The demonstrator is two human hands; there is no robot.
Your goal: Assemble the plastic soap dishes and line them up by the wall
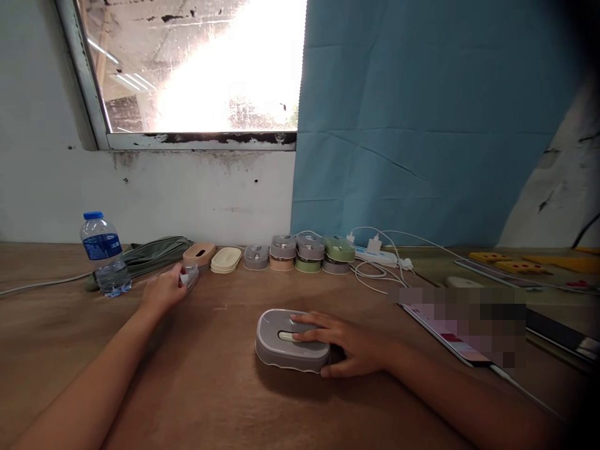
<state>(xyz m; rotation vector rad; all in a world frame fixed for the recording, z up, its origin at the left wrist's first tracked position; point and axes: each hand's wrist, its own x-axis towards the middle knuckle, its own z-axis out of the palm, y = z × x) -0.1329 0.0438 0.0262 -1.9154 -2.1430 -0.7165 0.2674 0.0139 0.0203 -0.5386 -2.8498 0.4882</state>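
A grey rounded box [272, 322] with a pale piece in the slot of its lid sits on the wooden table in front of me. My right hand [344, 344] grips its right end, fingers over the lid and thumb low on the near side. Farther back on the left, my left hand [164, 290] is closed on a crinkled clear plastic bag [190, 278]; what the bag contains is too small to make out. Just behind that hand are a peach slotted box [199, 255] and a stack of cream oval lids [225, 260].
Along the wall stand several grey, peach and green boxes [309, 247], some stacked. A water bottle [107, 256] and a dark green pouch [154, 255] are at left. To the right lie a power strip [375, 255] with cables and a tablet-like device [440, 334], partly blurred.
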